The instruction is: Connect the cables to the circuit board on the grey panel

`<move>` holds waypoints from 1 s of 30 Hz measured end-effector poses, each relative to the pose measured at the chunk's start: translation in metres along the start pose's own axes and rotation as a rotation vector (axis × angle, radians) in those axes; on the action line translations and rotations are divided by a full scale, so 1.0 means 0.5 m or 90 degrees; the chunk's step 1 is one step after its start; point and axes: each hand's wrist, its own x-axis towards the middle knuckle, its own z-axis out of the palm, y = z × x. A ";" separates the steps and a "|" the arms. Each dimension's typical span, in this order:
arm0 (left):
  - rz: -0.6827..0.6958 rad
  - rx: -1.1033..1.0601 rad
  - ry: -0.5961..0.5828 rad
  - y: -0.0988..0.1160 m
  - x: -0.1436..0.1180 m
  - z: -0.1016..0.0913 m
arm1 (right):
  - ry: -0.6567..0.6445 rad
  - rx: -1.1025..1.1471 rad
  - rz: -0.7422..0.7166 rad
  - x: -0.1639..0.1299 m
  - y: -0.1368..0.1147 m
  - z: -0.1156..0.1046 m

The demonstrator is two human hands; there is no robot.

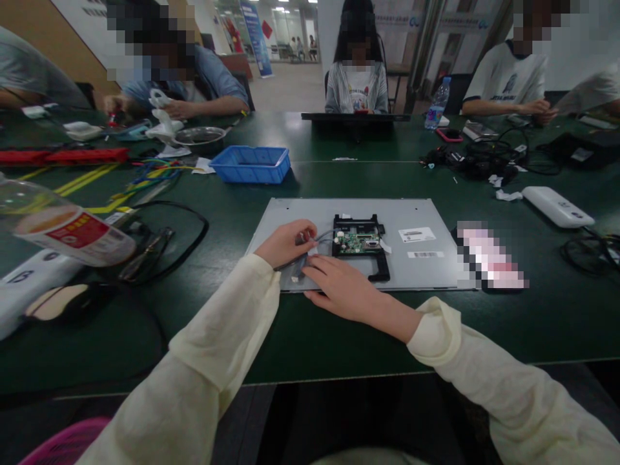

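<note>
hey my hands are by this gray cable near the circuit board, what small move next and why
I'd probably ease the gray cable straighter with your left hand, steadying the silver panel with your right hand: the cable curves from your left hand toward the circuit board, so gentle straightening may avoid tugging.

The light is dim and the colours muted; the table [252,352] reads as dark green, and the space beneath its near edge sinks almost to black. Small ceiling lights [281,9] glow in the far room. The grey panel [310,216] stands out pale, but print on its label [417,235] is too soft to read. Wide-angle distortion stretches the bottle [82,236] at left, which looks blurred. Coarse mosaic blocks hide the phone [491,255] at right and the far people's [358,90] faces.
</note>
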 end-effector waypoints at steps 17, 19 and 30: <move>0.099 0.148 -0.039 -0.007 -0.001 -0.006 | 0.003 -0.016 -0.009 -0.003 -0.001 0.004; 0.096 0.158 -0.030 -0.006 -0.002 -0.004 | 0.001 -0.016 -0.010 -0.003 -0.001 0.006; 0.090 0.165 -0.043 -0.007 0.003 0.001 | -0.003 -0.036 -0.004 -0.002 -0.004 0.007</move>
